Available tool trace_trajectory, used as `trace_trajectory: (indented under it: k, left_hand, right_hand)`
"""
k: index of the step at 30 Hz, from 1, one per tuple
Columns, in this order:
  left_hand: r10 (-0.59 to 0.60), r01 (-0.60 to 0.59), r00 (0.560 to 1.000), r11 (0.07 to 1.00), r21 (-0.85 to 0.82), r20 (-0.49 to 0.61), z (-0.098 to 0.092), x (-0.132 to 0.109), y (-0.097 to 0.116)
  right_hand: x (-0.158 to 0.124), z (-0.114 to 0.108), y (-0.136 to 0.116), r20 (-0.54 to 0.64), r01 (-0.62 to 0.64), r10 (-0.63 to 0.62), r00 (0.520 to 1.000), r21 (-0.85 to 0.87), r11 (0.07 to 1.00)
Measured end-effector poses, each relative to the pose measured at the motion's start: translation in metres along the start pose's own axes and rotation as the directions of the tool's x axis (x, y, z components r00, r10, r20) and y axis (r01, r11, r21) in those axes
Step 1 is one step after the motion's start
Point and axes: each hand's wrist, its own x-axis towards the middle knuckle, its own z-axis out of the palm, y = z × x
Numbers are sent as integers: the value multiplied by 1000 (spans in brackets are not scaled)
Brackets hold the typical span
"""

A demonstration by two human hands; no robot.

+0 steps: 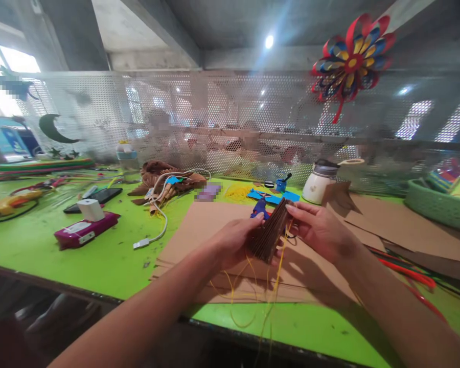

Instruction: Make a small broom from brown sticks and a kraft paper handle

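Observation:
Between both hands is a pleated bundle of dark brown paper (pixel 270 232), folded like a fan and tilted with its top to the right. My left hand (pixel 239 237) grips its left side, thumb toward the top. At the upper right end, my right hand (pixel 314 225) pinches the folds between thumb and fingers. Yellow thread (pixel 278 276) hangs from the bundle in loose loops past the table's front edge. Beneath lies a stack of brown cardboard sheets (pixel 203 225). A dark blue tool handle (pixel 259 208) shows just behind the bundle, partly hidden.
Left on the green table (pixel 138 276) are a purple power strip (pixel 86 230), a white cable (pixel 159 232) and crumpled brown paper (pixel 161 176). Behind stand a white jug (pixel 319 184) and a perforated metal screen (pixel 230 117). A green basket (pixel 429 202) sits right, near red cords (pixel 410 273).

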Motion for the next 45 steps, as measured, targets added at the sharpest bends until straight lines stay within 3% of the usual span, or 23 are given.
trace_trajectory:
  k: [9,16,20,22,24,26,28,31,34,37,40,43,45]
  left_hand:
    - [-10,3,990,999,52,140,-6,-5,-2]
    - [-44,25,982,995,102,182,-14,-4,-1]
    - [-44,22,982,993,119,183,-16,-4,0]
    - [-60,41,985,992,118,162,-16,-5,0]
    - [-75,59,987,991,120,140,-17,-5,1]
    - [-88,70,986,989,130,140,-19,-6,1]
    - [-102,81,983,987,140,154,-21,-6,2]
    - [-135,104,974,980,169,183,-24,-6,2]
    - [-158,110,968,965,238,195,-27,-5,4]
    - [-160,102,971,950,294,179,-28,-5,9]
    - [-139,100,983,952,289,117,-28,-8,18]
    - [-49,48,999,945,324,-4,-29,-15,28]
    - [3,29,997,917,398,-80,-29,-23,34]
  right_hand:
    - [-2,-6,5,61,-29,29,998,-2,1000]
    - [0,-11,9,84,-39,42,996,-48,998]
    - [1,-16,9,38,-53,55,998,-61,997]
    - [0,-18,7,1,-35,35,999,-114,993]
    - [-2,-17,4,-25,62,-69,997,-224,973]
    - [-7,-14,-2,26,232,-242,970,-391,890]
    - [-12,-9,-8,184,393,-355,917,-581,713]
    - [-18,1,-13,436,541,-328,838,-736,406]
    - [-21,10,-12,519,583,-273,810,-759,290]
    - [-20,13,-9,495,556,-259,829,-777,294]
    - [-18,8,-10,403,494,-301,864,-792,359]
    - [-12,-4,-12,241,403,-371,897,-788,464]
    - [-8,-14,-12,124,325,-358,925,-745,583]
